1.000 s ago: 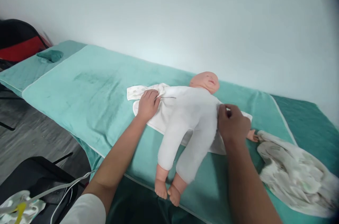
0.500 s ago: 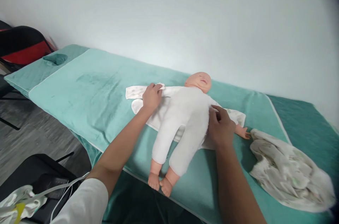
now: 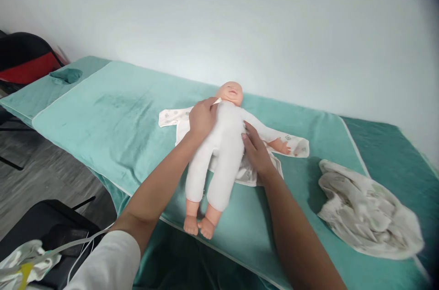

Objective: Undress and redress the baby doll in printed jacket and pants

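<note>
A baby doll (image 3: 228, 130) with a white cloth body lies on its back, head toward the wall. Under it is a white printed baby shirt (image 3: 174, 117), laid open with sleeves spread to both sides. At the doll's shoulder on the left, my left hand (image 3: 203, 118) is closed, with a small white fabric edge showing at its fingertips. The doll's arm on that side is hidden. Against the doll's right-hand side in view rests my right hand (image 3: 256, 149), its fingers extended and apart. The doll's other arm lies over the printed sleeve (image 3: 300, 146).
A crumpled pale printed cloth (image 3: 372, 217) lies right of the doll on the green-covered bed (image 3: 103, 111). The bed runs along a white wall. A black chair (image 3: 51, 221) with cloth and a cable stands at lower left; a black-and-red chair (image 3: 29, 59) is beyond.
The doll has shifted left and slightly up over the shirt. Its arm at right now lies across the sleeve. My right hand has moved left; my left hand has moved slightly up toward its head.
</note>
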